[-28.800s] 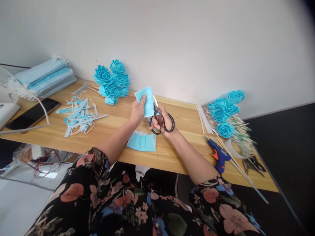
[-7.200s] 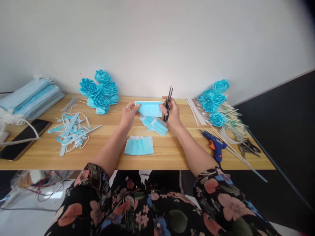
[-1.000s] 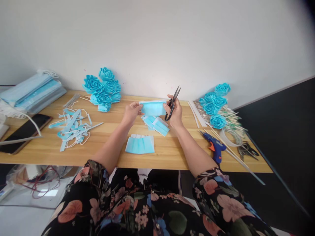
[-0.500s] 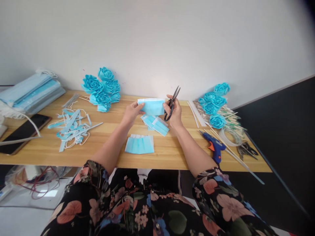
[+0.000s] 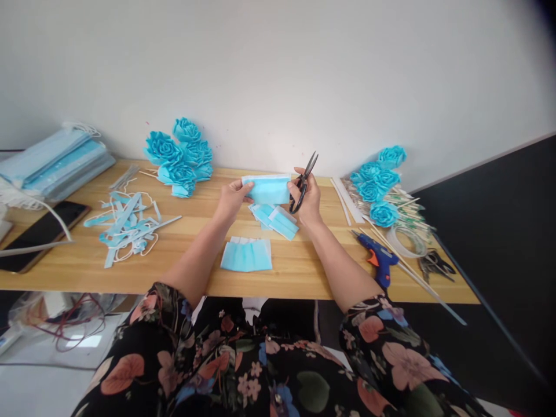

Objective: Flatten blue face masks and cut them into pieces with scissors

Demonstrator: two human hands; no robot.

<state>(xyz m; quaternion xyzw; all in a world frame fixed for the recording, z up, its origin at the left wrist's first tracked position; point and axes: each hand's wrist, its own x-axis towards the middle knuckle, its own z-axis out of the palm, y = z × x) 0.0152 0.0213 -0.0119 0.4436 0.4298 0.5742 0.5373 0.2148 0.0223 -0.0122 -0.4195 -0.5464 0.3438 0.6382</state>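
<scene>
I hold a folded blue mask piece (image 5: 267, 189) level above the wooden table (image 5: 182, 260), one end in each hand. My left hand (image 5: 231, 198) pinches its left end. My right hand (image 5: 305, 198) pinches the right end and also grips black scissors (image 5: 303, 184), blades pointing up and away. Just below, a small pile of cut blue pieces (image 5: 274, 218) lies on the table. A pleated blue mask body (image 5: 247, 256) lies nearer the front edge.
Blue fabric roses (image 5: 179, 157) lie at the back left and another bunch on sticks (image 5: 379, 184) at the right. Cut strips and ear loops (image 5: 125, 223), a mask stack (image 5: 54, 162), a phone (image 5: 41, 230), a blue glue gun (image 5: 379, 259) and long skewers (image 5: 417, 278) also lie on the table.
Almost nothing has moved in the last second. The mask piece has shifted very slightly between my hands, and the scissors stay upright in my right hand.
</scene>
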